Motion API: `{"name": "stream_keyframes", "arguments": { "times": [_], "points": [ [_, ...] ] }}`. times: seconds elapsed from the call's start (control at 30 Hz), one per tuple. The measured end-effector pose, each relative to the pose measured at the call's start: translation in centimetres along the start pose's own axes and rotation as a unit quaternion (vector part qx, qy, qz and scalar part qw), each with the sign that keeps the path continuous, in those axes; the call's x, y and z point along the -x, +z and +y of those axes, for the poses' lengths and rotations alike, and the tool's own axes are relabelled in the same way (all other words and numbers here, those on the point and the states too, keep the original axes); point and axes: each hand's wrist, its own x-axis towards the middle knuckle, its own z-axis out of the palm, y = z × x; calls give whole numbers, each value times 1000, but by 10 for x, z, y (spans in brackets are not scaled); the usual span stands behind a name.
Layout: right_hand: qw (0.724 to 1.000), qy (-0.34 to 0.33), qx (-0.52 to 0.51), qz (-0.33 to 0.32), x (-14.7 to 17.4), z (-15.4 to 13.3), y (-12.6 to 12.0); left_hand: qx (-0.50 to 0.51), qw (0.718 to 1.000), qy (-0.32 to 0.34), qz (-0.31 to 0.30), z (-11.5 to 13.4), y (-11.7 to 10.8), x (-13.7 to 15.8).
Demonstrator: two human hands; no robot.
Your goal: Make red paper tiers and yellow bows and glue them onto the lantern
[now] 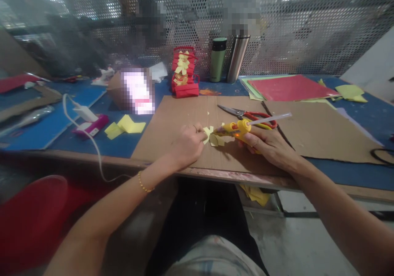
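My right hand (pixel 267 145) is wrapped around a yellow hot glue gun (pixel 238 129), with a clear glue stick (pixel 271 119) poking out of its back end. The gun's nozzle points left and meets or nearly meets a small yellow paper piece (pixel 208 134) with cut edges. My left hand (pixel 189 144) pinches that piece between its fingertips, low over a cardboard sheet (pixel 172 116). Just right of it, another pale yellow paper cutout (pixel 217 140) lies on the cardboard, partly under the gun. Red-handled scissors (pixel 246 113) rest behind the gun, blades to the left.
Red folded paper work with yellow pieces (pixel 184 72) stands at the back beside a green bottle (pixel 218 60) and a steel flask (pixel 238 58). Red paper sheets (pixel 292 88) lie back right. Yellow paper squares (pixel 125 127) and a purple power strip (pixel 90 127) with a white cable are left.
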Motion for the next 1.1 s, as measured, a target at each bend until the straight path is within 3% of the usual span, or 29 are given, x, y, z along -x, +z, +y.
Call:
{"name": "stream_keyframes", "arguments": {
  "times": [0.23, 0.73, 1.1],
  "points": [
    [1000, 0, 4, -3, 2, -3, -3, -28, 999, 12, -40, 4, -7, 4],
    [999, -3, 38, 6, 0, -1, -2, -85, 994, 39, -58, 8, -9, 3],
    [1000, 10, 1, 9, 2, -3, -4, -73, 995, 33, -64, 9, -10, 3]
  ]
}}
